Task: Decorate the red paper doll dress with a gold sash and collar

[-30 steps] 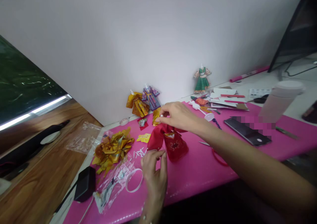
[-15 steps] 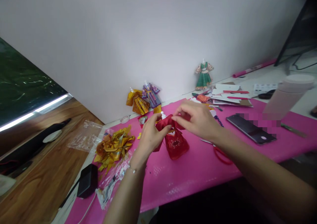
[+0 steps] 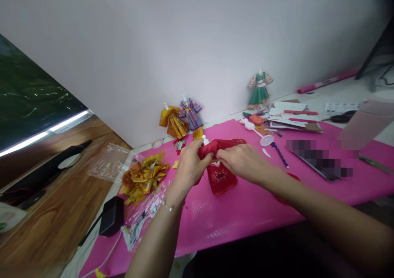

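Note:
A small red doll dress (image 3: 222, 178) with a pale embroidered motif is held over the middle of the pink-covered table (image 3: 212, 224). A white knobbed piece (image 3: 205, 139) sticks up at its top. My left hand (image 3: 188, 163) is closed on the dress's upper left part, thumb pressed on the red cloth. My right hand (image 3: 241, 158) is closed too, its fingertips pinching the cloth at the upper right, close to the left thumb. A red sleeve-like strip stretches out behind the right fingers. What lies beneath the fingertips is hidden.
Gold (image 3: 175, 122), purple (image 3: 190, 113) and green (image 3: 260, 91) doll outfits lean against the wall. Crumpled gold scraps (image 3: 144, 177) and a black box (image 3: 111, 216) lie left. On the right are a patterned stick (image 3: 280, 154), a phone (image 3: 308, 163), papers (image 3: 289, 108) and a tumbler (image 3: 367, 122).
My right hand has lowered and turned, its fingers now nearer my left thumb. The red strip now extends to the right behind it. The view has shifted slightly.

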The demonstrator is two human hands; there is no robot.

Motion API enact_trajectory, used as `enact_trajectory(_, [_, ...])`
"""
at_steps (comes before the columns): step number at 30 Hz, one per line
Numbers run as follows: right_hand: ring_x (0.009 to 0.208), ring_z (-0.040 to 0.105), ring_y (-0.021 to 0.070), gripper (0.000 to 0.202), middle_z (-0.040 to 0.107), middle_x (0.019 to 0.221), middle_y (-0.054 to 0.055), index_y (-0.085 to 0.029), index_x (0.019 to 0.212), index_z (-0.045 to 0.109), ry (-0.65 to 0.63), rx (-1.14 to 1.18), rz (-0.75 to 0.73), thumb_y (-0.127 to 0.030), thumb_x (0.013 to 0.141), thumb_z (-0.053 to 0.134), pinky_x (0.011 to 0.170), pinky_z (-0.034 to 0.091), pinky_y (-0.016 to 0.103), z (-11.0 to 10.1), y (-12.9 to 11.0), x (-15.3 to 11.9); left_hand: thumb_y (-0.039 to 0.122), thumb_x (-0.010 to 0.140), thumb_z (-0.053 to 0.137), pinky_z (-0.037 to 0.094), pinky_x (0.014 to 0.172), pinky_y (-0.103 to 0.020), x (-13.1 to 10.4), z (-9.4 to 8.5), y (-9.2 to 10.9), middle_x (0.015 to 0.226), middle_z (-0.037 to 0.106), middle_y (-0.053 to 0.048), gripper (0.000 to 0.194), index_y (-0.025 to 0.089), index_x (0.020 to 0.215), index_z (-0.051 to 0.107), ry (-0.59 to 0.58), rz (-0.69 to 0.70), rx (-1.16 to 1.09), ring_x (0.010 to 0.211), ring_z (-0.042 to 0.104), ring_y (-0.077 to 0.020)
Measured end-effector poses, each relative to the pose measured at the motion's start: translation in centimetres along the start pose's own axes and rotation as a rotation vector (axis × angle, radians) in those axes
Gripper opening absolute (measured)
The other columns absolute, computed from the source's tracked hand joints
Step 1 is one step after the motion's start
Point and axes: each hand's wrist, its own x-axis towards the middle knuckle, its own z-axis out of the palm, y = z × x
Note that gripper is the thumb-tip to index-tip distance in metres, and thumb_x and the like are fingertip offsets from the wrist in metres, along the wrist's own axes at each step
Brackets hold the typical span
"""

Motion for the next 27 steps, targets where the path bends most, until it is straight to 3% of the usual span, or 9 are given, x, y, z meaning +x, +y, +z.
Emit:
enact_trajectory(16, [0.057,0.060,0.0173,0.019,0.071,0.072,0.008,-0.015,0.088,0.064,0.051,-0.079,-0.104,-0.015,0.094,0.047,0.053,0.021,0.031,0.6,0.2,0.5,0.025,0.078,0.058,0.033,0.061,-0.028,0.0,0.6,-0.7,0.069,0.055,0.002,0.012,0.022,0.072,0.049,0.004,0.076,-0.009,0.066,0.051,-0.0168])
enact_trajectory(24, [0.072,0.065,0.0190,0.019,0.073,0.080,0.005,-0.017,0.093,0.066,0.068,0.005,-0.050,-0.021,0.096,0.048,0.057,0.028,0.030,0.8,0.4,0.0,0.026,0.076,0.060,0.030,0.058,-0.027,0.1,0.4,-0.3,0.065,0.052,0.003,0.014,0.021,0.069,0.049,-0.011,0.025,-0.001,0.061,0.048,-0.0157])
enact_trajectory(27, [0.076,0.067,0.0191,0.021,0.074,0.086,0.004,-0.019,0.099,0.067,0.135,0.086,-0.009,-0.025,0.097,0.048,0.061,0.033,0.029,1.1,0.7,-1.1,0.030,0.078,0.063,0.035,0.061,-0.028,0.0,0.3,-0.1,0.069,0.056,0.001,0.012,0.020,0.077,0.055,-0.018,-0.008,-0.036,0.064,0.051,-0.0170])
